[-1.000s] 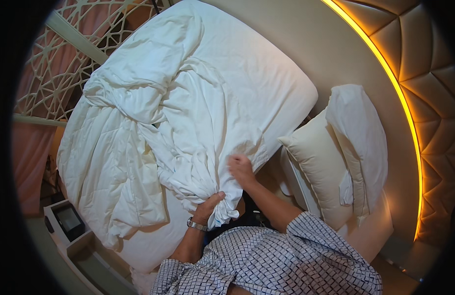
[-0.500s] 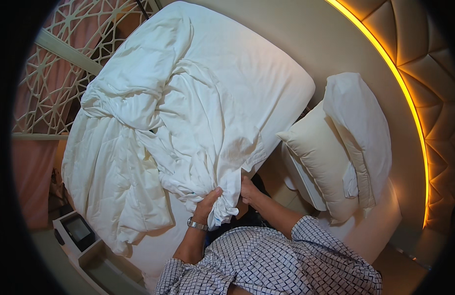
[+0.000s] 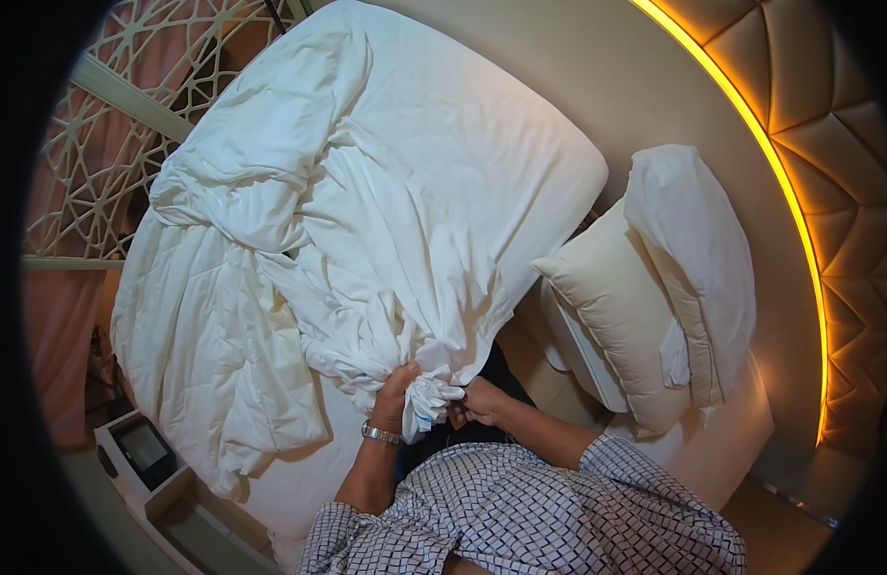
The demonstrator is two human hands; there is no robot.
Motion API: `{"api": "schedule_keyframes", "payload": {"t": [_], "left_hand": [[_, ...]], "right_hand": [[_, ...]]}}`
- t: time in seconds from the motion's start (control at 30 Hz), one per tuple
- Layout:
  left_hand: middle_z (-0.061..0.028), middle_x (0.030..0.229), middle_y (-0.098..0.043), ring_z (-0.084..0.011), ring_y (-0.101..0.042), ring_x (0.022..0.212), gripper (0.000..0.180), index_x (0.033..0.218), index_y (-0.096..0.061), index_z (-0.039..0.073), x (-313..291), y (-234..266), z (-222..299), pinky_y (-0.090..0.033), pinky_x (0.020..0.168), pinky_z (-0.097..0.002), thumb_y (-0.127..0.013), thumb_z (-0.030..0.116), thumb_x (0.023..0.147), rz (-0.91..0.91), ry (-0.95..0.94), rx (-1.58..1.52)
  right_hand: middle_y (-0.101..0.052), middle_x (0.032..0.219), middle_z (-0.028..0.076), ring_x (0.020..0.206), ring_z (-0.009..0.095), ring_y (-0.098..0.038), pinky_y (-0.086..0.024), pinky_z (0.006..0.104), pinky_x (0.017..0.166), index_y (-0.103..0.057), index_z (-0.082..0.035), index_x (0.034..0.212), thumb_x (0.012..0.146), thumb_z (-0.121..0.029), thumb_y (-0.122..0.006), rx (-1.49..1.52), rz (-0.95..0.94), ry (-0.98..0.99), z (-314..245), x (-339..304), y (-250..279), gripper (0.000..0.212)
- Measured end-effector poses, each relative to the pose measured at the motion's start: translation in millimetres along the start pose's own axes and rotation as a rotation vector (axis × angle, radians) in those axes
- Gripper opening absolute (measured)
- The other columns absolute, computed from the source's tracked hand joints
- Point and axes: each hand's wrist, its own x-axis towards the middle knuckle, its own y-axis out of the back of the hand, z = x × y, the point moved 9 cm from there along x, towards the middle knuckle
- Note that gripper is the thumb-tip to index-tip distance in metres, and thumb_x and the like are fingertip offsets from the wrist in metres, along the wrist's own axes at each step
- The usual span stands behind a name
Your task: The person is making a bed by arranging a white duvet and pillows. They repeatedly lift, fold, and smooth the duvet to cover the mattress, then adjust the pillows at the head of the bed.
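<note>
A bunched white sheet (image 3: pixel 429 273) spreads in folds over the bed and narrows into a gathered bundle at its near edge. My left hand (image 3: pixel 395 397), with a metal watch at the wrist, is closed round the left side of that bundle. Just to the right, my right hand (image 3: pixel 478 402) is closed at the bundle's edge; its fingertips are partly hidden. A thick white quilt (image 3: pixel 214 331) lies crumpled on the left part of the bed, tangled with the sheet.
A cream pillow (image 3: pixel 621 311) and a white-covered pillow (image 3: pixel 697 235) lean together on the right. Behind them curves a wall with a glowing light strip (image 3: pixel 793 182). An openwork lattice screen (image 3: pixel 108 182) stands at the far left, above a box-like unit (image 3: pixel 137 455).
My right hand has come down and left with the sheet's edge, closer to my left hand. The gathered bundle is tighter. My left hand has hardly moved.
</note>
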Motion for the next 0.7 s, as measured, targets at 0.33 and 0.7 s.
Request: {"api": "schedule_keyframes", "payload": {"t": [0.33, 0.7], "left_hand": [[-0.0096, 0.094, -0.070, -0.0200, -0.069, 0.081, 0.030, 0.106, -0.064, 0.001, -10, 16, -5, -0.057, 0.073, -0.0330, -0.057, 0.029, 0.100, 0.008, 0.050, 0.049], [-0.0138, 0.105, -0.070, -0.0203, -0.070, 0.095, 0.035, 0.113, -0.062, -0.004, -22, 15, -5, -0.057, 0.083, -0.0339, -0.060, 0.027, 0.098, 0.002, 0.007, 0.012]], "right_hand": [[-0.070, 0.084, 0.021, 0.068, 0.030, -0.069, -0.054, 0.0401, 0.063, -0.069, 0.001, 0.097, 0.083, -0.036, -0.070, -0.900, 0.686, 0.630, -101, -28, 81, 0.040], [-0.067, 0.071, 0.008, 0.066, 0.015, -0.061, -0.049, 0.0316, 0.064, -0.069, 0.001, 0.080, 0.081, -0.026, -0.072, -0.594, 0.212, 0.696, -179, 49, -44, 0.027]]}}
